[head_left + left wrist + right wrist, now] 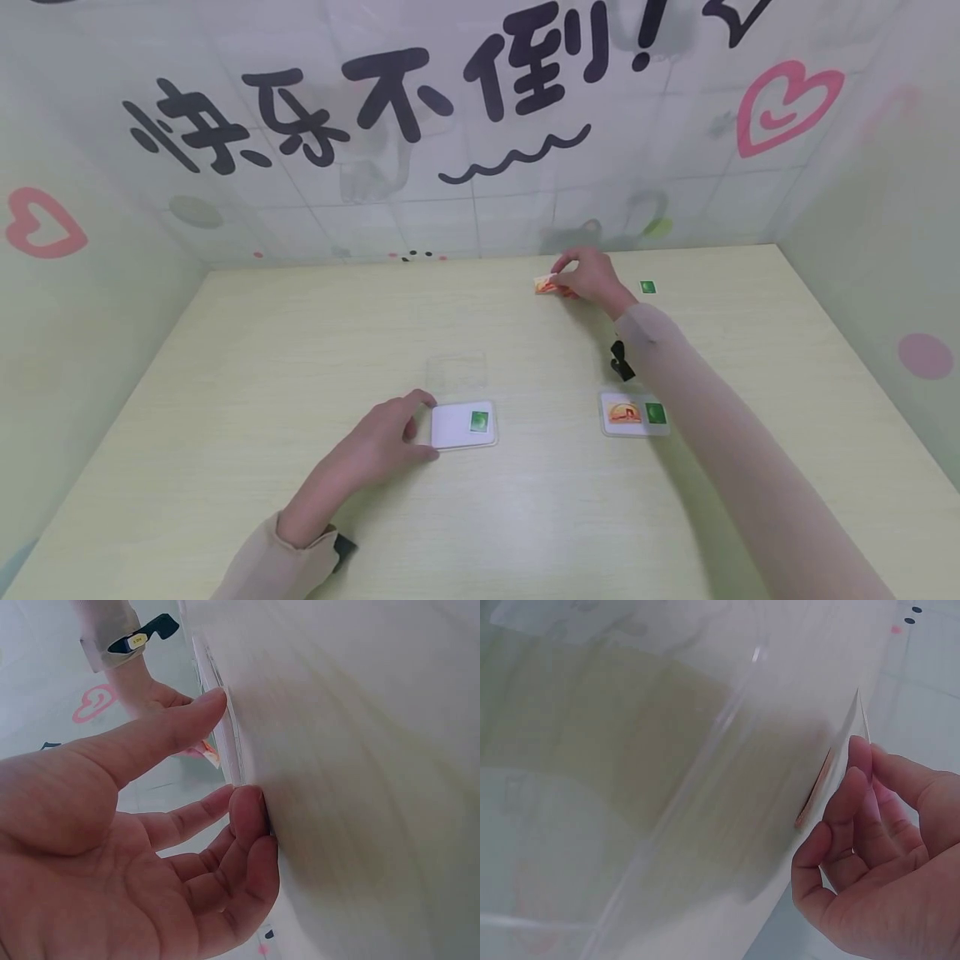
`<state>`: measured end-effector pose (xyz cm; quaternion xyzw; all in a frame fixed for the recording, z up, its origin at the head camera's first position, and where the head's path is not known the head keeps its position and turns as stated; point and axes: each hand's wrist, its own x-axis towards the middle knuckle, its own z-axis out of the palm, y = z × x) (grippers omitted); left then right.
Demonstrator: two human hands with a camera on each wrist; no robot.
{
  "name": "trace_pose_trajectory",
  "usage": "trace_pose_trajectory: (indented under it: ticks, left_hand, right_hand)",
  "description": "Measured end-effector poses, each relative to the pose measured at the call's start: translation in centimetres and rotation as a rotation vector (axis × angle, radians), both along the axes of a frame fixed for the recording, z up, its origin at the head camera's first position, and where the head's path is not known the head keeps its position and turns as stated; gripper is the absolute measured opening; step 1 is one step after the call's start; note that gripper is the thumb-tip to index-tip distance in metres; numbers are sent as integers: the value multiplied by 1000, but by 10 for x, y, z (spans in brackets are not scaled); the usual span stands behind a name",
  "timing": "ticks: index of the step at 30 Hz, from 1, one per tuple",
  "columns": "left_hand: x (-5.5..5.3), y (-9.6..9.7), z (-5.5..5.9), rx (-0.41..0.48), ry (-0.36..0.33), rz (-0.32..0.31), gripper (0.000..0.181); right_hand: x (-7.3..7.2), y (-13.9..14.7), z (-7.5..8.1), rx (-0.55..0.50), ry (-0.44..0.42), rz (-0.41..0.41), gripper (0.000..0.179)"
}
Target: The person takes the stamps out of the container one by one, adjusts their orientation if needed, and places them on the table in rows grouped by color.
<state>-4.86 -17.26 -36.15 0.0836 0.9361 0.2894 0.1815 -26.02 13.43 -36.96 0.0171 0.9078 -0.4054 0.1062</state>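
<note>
My left hand (382, 437) holds a flat white rectangular case (452, 425) by its left end, thumb on the near edge and index finger on the far edge. A green square sticker (479, 422) lies on the case's right part. At the back of the table, my right hand (588, 279) pinches a thin orange-and-white picture piece (544, 284) between thumb and fingers. In the right wrist view the pinched piece (861, 720) looks bent to a point, with an orange-edged piece (815, 791) just below it, on or near the table.
A second white case (613, 429) at right carries an orange picture and a green square. Another green sticker (648, 287) lies right of my right hand. A clear plastic piece (457, 358) lies behind the left case. Printed walls (480, 225) bound the table's back and sides.
</note>
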Motion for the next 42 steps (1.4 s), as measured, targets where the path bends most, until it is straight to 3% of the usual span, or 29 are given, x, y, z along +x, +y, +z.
trace_pose_trajectory:
  ticks: [9,42]
  left_hand:
    - [0,-1,0,2,3,-6,58]
    - [0,1,0,-8,6,3,59]
  right_hand:
    - [-3,3,-1,19,-24,-2,21]
    - [-2,2,-9,10,32,19,19]
